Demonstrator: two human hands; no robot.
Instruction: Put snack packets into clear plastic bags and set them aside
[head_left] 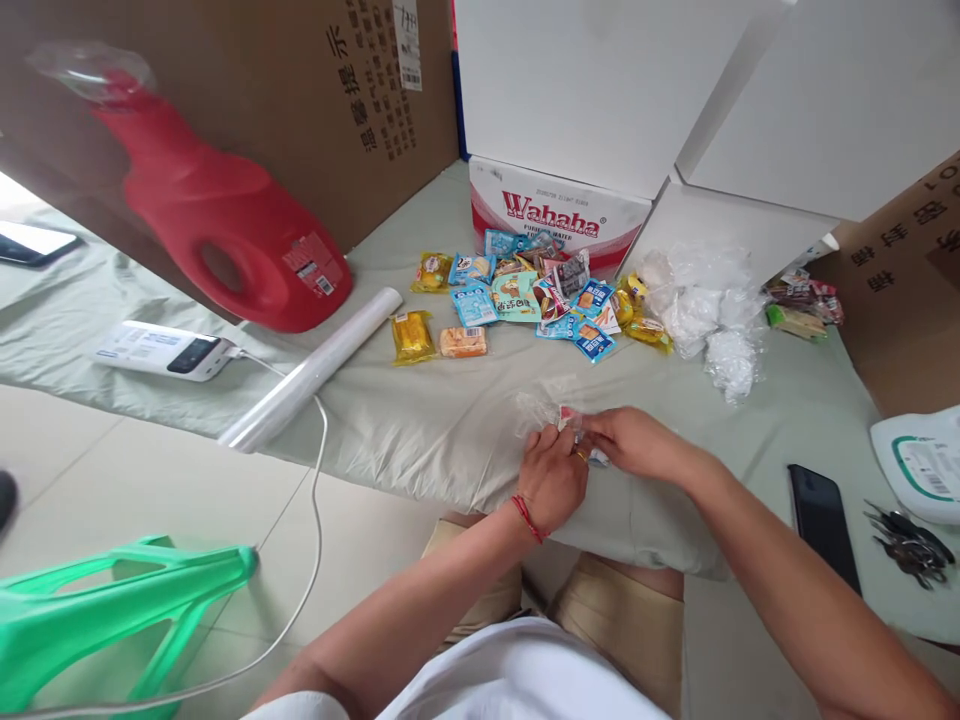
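Clear plastic [534,404] — held by left hand [553,478] and right hand [628,440] — flares forward.

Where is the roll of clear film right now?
In the head view, the roll of clear film lies left of centre on the cloth, between the white power bank and the nearest yellow packet.

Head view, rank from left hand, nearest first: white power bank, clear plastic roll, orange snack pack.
1. Orange snack pack: beyond and left of the left hand.
2. Clear plastic roll: farther left, lying slantwise.
3. White power bank: far left, past the roll.
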